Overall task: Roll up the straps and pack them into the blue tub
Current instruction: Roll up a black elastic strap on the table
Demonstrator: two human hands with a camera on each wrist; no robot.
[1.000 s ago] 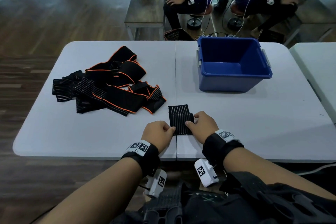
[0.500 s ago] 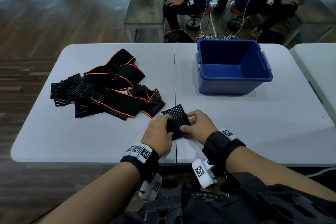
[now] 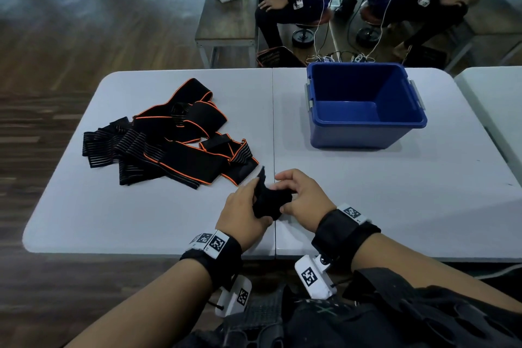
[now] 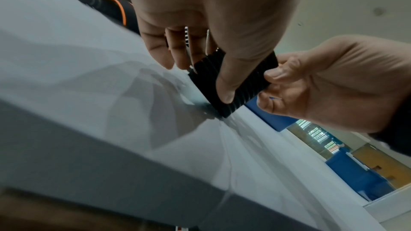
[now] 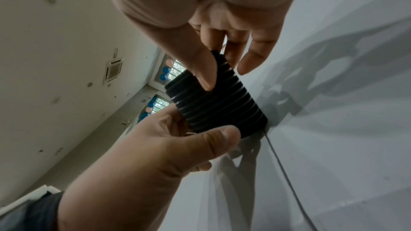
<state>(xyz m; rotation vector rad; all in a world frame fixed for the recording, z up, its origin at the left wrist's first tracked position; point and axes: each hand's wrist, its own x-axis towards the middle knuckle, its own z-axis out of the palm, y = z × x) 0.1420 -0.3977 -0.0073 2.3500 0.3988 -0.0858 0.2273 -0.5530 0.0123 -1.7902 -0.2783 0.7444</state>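
Note:
A black ribbed strap [image 3: 268,200], wound into a short roll, is lifted just above the table's front edge. My left hand [image 3: 245,213] grips its left end with thumb across the ribs [image 4: 227,80], and my right hand [image 3: 300,199] pinches the right end between thumb and fingers [image 5: 206,69]. The roll [image 5: 220,108] shows plainly in both wrist views, one loose tip sticking up in the head view. A heap of black and orange-edged straps [image 3: 175,135] lies at the left. The blue tub [image 3: 364,104] stands with nothing in it at the back right.
The white folding table [image 3: 395,192] has a seam down its middle under my hands. A second white table [image 3: 497,99] adjoins at the right. Beyond the far edge sit two people on stools beside wooden benches [image 3: 228,20] with rolled cloths.
The strap lay flat on the table a second ago. Both hands have since rolled it up and lifted it off the surface, drawing it slightly toward me.

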